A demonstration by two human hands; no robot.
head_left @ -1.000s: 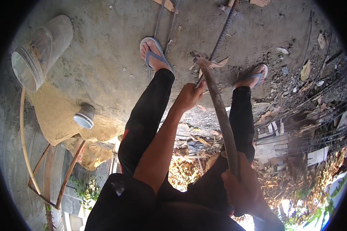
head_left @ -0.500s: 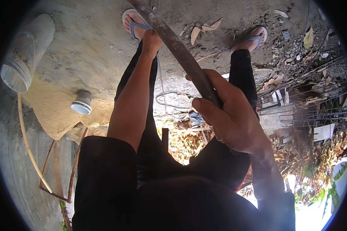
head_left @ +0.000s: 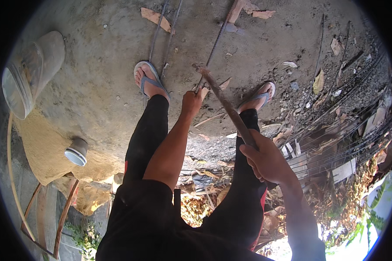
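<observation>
My right hand [head_left: 265,156] is closed around the lower end of a long brown, rusty bar [head_left: 226,104]. The bar slants up and to the left, and its far tip has a small bent or hooked end, near the rod by my left hand. Lower, my left hand [head_left: 191,103] is closed on the near end of a thin steel rod [head_left: 216,43], which runs away from me along the ground. Both hands are between my sandalled feet. My left fingers partly hide the rod's near end.
Two more thin rods [head_left: 172,39] lie beyond my left foot. A wood piece [head_left: 235,12] is at the top. Left are a large bucket [head_left: 32,74], a sand heap [head_left: 43,148] and a small pail [head_left: 77,151]. Wire and rods [head_left: 326,143] tangle with leaves at right.
The bar has dropped lower and away from my face, so its tip now shows. My left hand has come down and right, with the thin rod now visible in it. The view has shifted.
</observation>
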